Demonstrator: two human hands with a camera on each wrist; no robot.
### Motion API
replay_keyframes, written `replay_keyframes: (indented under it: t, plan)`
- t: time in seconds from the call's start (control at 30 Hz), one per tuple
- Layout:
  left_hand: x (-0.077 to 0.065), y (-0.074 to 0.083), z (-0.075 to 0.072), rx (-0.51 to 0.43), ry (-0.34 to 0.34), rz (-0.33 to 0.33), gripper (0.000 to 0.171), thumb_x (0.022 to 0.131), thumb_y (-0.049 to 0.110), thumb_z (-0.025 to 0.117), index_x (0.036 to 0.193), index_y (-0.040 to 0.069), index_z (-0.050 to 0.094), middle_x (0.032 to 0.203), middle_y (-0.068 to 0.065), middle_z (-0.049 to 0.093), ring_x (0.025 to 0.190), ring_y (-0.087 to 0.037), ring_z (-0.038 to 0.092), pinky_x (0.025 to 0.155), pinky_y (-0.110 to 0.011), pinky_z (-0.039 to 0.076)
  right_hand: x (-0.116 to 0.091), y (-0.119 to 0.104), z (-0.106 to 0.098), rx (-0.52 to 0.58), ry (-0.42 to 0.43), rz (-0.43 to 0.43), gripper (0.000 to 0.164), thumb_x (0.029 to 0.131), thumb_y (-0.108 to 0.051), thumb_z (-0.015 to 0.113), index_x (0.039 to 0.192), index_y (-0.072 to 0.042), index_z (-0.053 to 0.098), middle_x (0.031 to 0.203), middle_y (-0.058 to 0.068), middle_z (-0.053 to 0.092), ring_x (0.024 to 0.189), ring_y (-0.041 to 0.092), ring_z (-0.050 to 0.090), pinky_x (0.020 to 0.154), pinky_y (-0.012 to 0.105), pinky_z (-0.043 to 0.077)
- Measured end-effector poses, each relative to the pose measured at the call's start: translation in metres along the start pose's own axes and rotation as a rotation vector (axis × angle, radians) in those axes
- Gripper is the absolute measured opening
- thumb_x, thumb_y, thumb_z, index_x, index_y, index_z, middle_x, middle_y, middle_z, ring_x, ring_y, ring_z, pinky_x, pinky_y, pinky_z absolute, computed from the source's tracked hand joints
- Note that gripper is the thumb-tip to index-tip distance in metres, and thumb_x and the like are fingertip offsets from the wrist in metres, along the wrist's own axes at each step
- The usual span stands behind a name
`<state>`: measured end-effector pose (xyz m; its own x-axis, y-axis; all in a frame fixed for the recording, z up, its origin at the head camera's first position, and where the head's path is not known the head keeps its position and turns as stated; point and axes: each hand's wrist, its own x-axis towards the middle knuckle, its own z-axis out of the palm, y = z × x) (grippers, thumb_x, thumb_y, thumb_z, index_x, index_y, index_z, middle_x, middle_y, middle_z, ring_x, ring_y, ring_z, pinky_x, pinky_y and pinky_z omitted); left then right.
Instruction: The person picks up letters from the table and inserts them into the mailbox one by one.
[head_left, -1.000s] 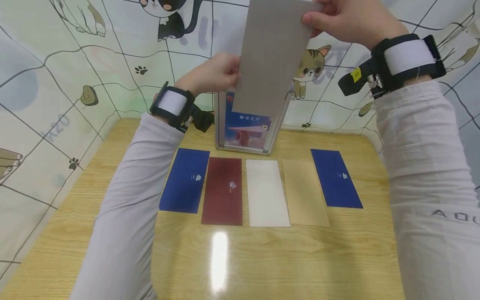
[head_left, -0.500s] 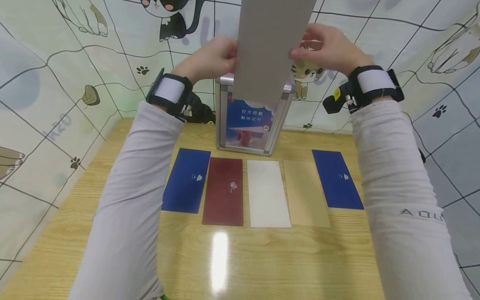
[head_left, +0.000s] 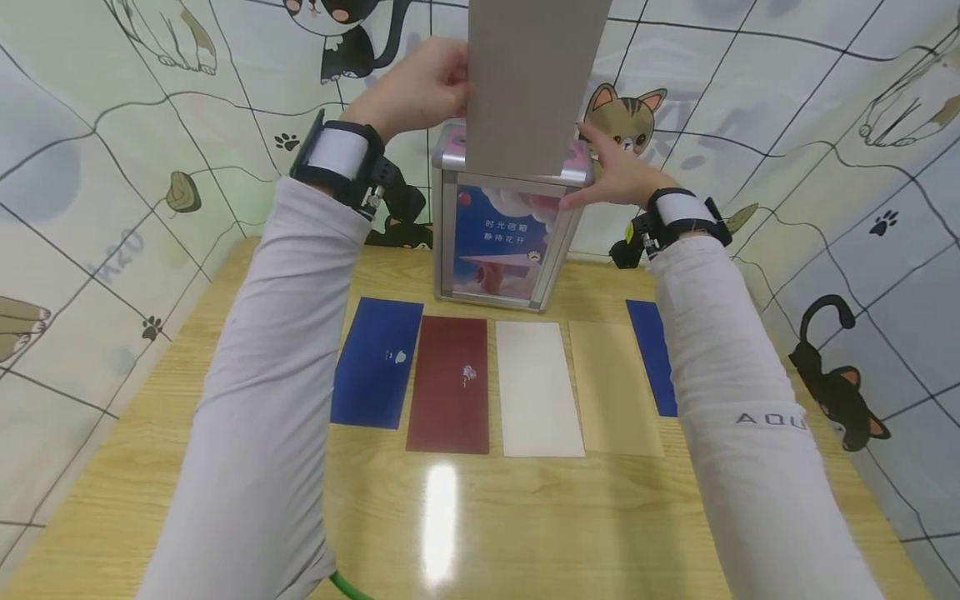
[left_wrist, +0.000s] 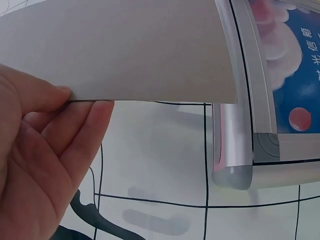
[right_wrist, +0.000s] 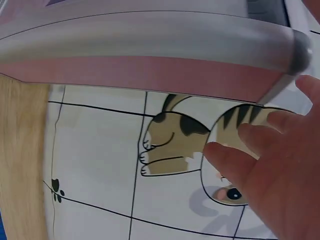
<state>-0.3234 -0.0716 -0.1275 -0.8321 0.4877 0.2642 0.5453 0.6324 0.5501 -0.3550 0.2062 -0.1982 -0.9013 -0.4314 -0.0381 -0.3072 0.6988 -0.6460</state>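
Observation:
A plain grey envelope [head_left: 532,83] stands upright over the top of an aluminium-framed letter box [head_left: 549,287], its upper end cut off by the head view. My left hand [head_left: 420,87] pinches its left edge between thumb and fingers, as the left wrist view shows with the envelope [left_wrist: 145,55]. Its lower end overlaps the box's top rim there. At the box's upper right corner is my right hand [head_left: 618,171], fingers spread and nothing held. In the right wrist view those fingers [right_wrist: 235,165] lie alongside the box's pink side [right_wrist: 145,72].
In a row before the box lie a blue envelope [head_left: 378,367], a dark red one [head_left: 447,392], a white one [head_left: 537,392], a tan one [head_left: 617,392] and another blue one [head_left: 651,350], partly under the right sleeve. A cat-printed cloth [head_left: 247,125] backs the wooden table [head_left: 495,525].
My right hand has let go of the grey envelope and come down to the box's right side, fingers spreading. The left hand has risen, lifting the envelope, so more of the box front shows.

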Motion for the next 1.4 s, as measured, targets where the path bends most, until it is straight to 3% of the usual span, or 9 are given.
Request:
replay_keyframes:
  t: [0.17, 0.37, 0.57, 0.97, 1.1, 1.4]
  plan:
    - [0.006, -0.002, -0.002, 0.027, 0.013, -0.035, 0.036, 0.096, 0.009, 0.033, 0.13, 0.007, 0.044, 0.126, -0.008, 0.054, 0.112, -0.016, 0.054, 0.092, -0.024, 0.043, 0.009, 0.006, 0.007, 0.109, 0.042, -0.101, 0.113, 0.064, -0.008, 0.08, 0.146, -0.028, 0.006, 0.146, 0.01, 0.019, 0.13, 0.026, 0.021, 0.108, 0.045, 0.015]
    - [0.015, -0.002, -0.005, 0.024, 0.039, -0.029, 0.035, 0.096, 0.009, 0.034, 0.129, 0.009, 0.046, 0.123, -0.007, 0.055, 0.107, -0.015, 0.054, 0.091, -0.023, 0.043, 0.018, 0.009, 0.013, 0.152, 0.076, -0.07, 0.113, 0.063, -0.006, 0.08, 0.146, -0.021, 0.005, 0.144, 0.011, 0.026, 0.124, 0.026, 0.033, 0.105, 0.039, 0.024]
    - [0.02, -0.003, -0.003, 0.033, 0.048, -0.026, 0.035, 0.097, 0.011, 0.034, 0.13, 0.01, 0.045, 0.124, -0.007, 0.055, 0.111, -0.014, 0.054, 0.092, -0.022, 0.042, 0.02, 0.013, 0.016, 0.118, 0.135, -0.097, 0.091, 0.061, -0.011, 0.082, 0.137, -0.012, 0.031, 0.125, 0.008, 0.04, 0.109, 0.02, 0.038, 0.094, 0.039, 0.033]
    - [0.027, -0.01, 0.0, 0.028, 0.064, -0.054, 0.036, 0.096, 0.01, 0.034, 0.13, 0.008, 0.045, 0.127, -0.007, 0.053, 0.115, -0.014, 0.052, 0.093, -0.022, 0.042, 0.02, 0.016, 0.017, 0.07, 0.129, 0.005, 0.096, 0.064, -0.014, 0.08, 0.14, -0.01, 0.021, 0.134, 0.01, 0.029, 0.117, 0.025, 0.033, 0.098, 0.042, 0.032]
    - [0.03, -0.011, 0.0, 0.059, 0.078, -0.054, 0.037, 0.096, 0.009, 0.033, 0.132, 0.009, 0.043, 0.127, -0.007, 0.052, 0.114, -0.015, 0.052, 0.093, -0.022, 0.042, 0.019, 0.016, 0.017, 0.078, 0.135, 0.012, 0.1, 0.064, -0.012, 0.08, 0.142, -0.009, 0.017, 0.135, 0.012, 0.028, 0.118, 0.026, 0.031, 0.098, 0.042, 0.032]
    - [0.038, -0.016, 0.007, 0.025, 0.086, -0.066, 0.035, 0.096, 0.011, 0.035, 0.13, 0.008, 0.045, 0.128, -0.007, 0.053, 0.115, -0.014, 0.052, 0.093, -0.022, 0.042, 0.019, 0.017, 0.018, 0.056, 0.14, 0.03, 0.102, 0.065, -0.014, 0.079, 0.143, -0.01, 0.013, 0.138, 0.012, 0.024, 0.12, 0.027, 0.029, 0.1, 0.042, 0.03]
